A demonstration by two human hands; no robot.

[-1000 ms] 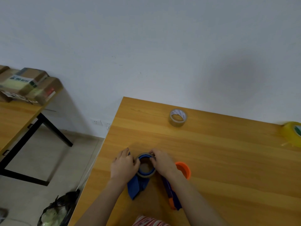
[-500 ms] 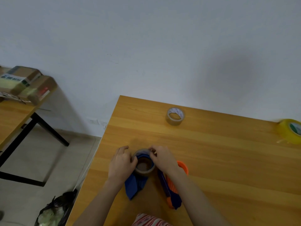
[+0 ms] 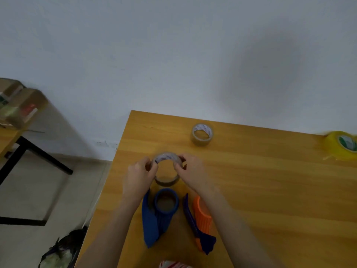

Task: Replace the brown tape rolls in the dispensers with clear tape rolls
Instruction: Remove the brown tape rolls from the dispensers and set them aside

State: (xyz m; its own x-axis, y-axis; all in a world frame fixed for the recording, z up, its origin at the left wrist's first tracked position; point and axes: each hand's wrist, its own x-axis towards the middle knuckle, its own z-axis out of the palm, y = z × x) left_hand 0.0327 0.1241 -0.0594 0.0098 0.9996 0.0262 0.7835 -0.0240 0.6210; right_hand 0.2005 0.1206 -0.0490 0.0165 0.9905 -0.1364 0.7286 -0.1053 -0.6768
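Note:
Both hands hold a brown tape roll [image 3: 167,181] lifted just above the wooden table [image 3: 251,190]. My left hand [image 3: 139,176] grips its left side and my right hand [image 3: 190,172] its right side. Below it lies a blue tape dispenser [image 3: 157,217] with its round blue hub bare. Beside that, under my right forearm, lies an orange and blue dispenser [image 3: 201,223]. A second brown tape roll [image 3: 201,134] sits farther back on the table. A yellowish clear tape roll [image 3: 342,147] rests at the far right edge of view.
The table's left edge and far corner are close to my hands. A white wall stands behind. To the left is another table with taped cardboard boxes [image 3: 18,105] and black legs. A dark bag [image 3: 63,250] lies on the floor.
The brown roll has come up off the blue dispenser's hub and moved away from me in both hands. The bare hub now shows.

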